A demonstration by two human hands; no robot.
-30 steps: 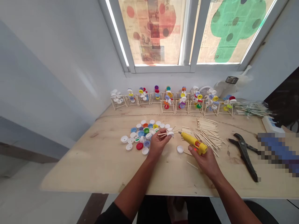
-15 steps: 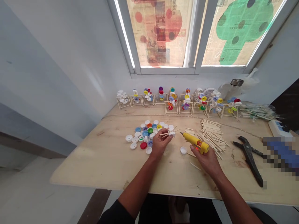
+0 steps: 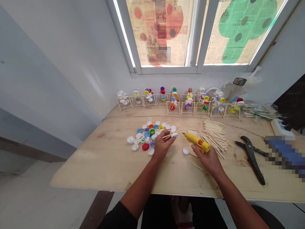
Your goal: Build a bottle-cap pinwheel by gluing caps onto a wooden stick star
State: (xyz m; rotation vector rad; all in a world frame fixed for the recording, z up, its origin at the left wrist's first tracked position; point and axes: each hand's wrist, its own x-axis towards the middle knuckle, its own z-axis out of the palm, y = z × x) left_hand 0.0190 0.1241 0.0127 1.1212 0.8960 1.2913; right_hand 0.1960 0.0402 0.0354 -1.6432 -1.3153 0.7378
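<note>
The left hand (image 3: pixel 162 145) pinches a few crossed wooden sticks (image 3: pixel 168 135) between thumb and fingers, with a white bottle cap (image 3: pixel 174 135) at their far end. The right hand (image 3: pixel 209 160) is closed around a yellow glue gun (image 3: pixel 197 142), its nozzle aimed left at that cap, near but not touching it. A loose white cap (image 3: pixel 186 150) sits on the worktop (image 3: pixel 100 162) between the hands. Left of the left hand lies a heap of colored caps (image 3: pixel 143 136); right of the glue gun are a pile of sticks (image 3: pixel 213 135) and black pliers (image 3: pixel 250 159). Cap pinwheels on stick frames (image 3: pixel 181 106) line the back edge. Newsprint on the window (image 3: pixel 162 31) is too small to read.
</note>
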